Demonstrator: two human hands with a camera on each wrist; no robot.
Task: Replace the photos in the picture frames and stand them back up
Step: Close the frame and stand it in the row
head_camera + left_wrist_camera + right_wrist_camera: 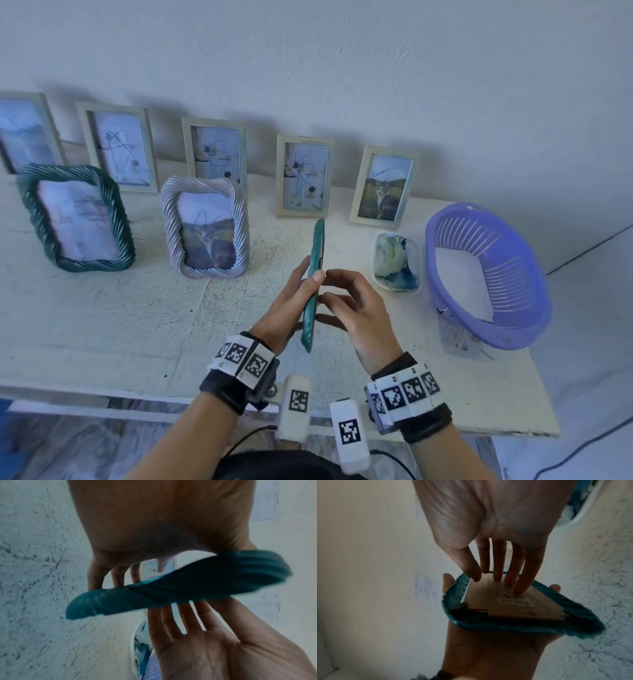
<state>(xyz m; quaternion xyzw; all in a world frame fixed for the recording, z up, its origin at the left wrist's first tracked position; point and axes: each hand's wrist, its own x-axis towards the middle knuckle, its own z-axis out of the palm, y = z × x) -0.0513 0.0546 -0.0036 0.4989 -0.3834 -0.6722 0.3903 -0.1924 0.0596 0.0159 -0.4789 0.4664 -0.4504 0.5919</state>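
Note:
I hold a teal ribbed picture frame [313,284] edge-on above the white table [120,325], between both hands. My left hand [291,305] grips it from the front side, thumb hooked over the top edge. In the right wrist view the frame's [505,626] back faces up, showing a brown cardboard backing [513,608] with a label. My right hand [488,520] lays straight fingers [520,586] on that backing. My left hand [488,649] lies beneath it. The left wrist view shows the frame [171,592] between my left hand [163,520] and right hand [205,642]. The photo side is hidden.
A dark green twisted frame [75,219] and a grey twisted frame [205,226] stand left of my hands. Several pale wooden frames [303,174] line the wall. A white tub of cloth [397,262] and a purple basket [486,274] sit to the right.

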